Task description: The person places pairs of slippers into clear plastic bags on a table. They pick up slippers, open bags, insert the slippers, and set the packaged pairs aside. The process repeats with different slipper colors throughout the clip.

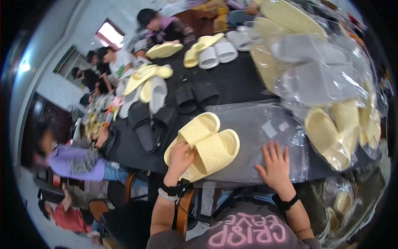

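A pair of pale yellow slide slippers (pixel 214 154) lies side by side at the near edge of the black table, toes pointing away to the right. My left hand (pixel 179 161) has its fingers curled into the slippers where the two meet, gripping them; the fingertips are partly hidden. To the right, my right hand (pixel 275 167) rests flat, fingers spread, on a stack of clear plastic bags (pixel 244 124). The slippers overlap the left part of that stack. Small white pieces (pixel 269 130) show on the bags.
Bagged yellow slippers (pixel 325 133) and grey slippers (pixel 319 81) pile up at the right. Black slippers (pixel 144 130) and loose yellow slippers (pixel 165 50) lie left and far. A sack (pixel 365 195) stands below right. Other people sit along the table, one in purple (pixel 81 162).
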Motion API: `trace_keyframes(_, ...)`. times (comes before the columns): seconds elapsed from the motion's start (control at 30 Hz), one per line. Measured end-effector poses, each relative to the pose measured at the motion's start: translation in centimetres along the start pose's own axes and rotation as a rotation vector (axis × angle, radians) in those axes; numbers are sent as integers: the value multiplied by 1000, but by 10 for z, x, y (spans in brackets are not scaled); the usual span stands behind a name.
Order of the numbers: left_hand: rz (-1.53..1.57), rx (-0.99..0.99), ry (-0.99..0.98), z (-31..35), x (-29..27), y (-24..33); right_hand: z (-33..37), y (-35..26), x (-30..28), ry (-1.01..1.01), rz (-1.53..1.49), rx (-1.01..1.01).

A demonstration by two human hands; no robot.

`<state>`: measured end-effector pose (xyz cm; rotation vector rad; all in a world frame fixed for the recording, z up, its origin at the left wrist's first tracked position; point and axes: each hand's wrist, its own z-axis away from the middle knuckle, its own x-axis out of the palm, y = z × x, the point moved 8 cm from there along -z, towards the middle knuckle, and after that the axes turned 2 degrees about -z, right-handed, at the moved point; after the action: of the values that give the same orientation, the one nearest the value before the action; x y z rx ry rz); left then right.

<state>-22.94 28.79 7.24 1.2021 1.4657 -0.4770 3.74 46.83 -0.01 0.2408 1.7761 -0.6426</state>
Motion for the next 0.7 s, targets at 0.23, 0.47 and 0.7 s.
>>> trace_keyframes(0.23, 5, -348, 180, 24, -68, -103, -3, -2, 0, -11, 2, -15)
trace_keyframes(0.47, -2, -351, 442, 20, -123, -116, -5, -6, -3, -14, 13, -11)
trace_keyframes(0.7, 117, -679, 623, 139, -162, -275, -3, -5, 4, -25, 44, -14)
